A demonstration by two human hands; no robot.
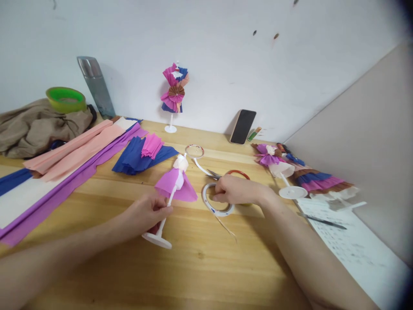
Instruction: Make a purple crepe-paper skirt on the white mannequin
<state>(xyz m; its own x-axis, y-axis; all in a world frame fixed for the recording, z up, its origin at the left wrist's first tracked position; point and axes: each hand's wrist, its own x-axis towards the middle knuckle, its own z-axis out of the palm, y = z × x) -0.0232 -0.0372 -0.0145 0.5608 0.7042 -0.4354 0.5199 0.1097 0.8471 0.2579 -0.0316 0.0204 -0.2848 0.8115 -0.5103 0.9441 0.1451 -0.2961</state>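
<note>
My left hand (146, 213) is closed around the thin white post of a small mannequin stand (170, 198), tilted above the table. A purple crepe paper skirt (172, 183) and a pale top dress the mannequin. My right hand (234, 189) is closed with fingers curled over the rim of a white tape roll (206, 200), hiding part of it. Scissors (238, 173) with orange handles lie just behind this hand, their blades by its knuckles. A loose white tape strip (200, 167) extends beyond them, near a thin patterned ring (194, 145).
Crepe paper strips (80, 150) and folded blue paper (132, 157) lie left. A dressed mannequin (176, 92), a bottle (97, 86) and a phone (243, 127) stand along the wall. Another mannequin (287, 185), a pen (325, 221) and written paper (355, 245) are at right.
</note>
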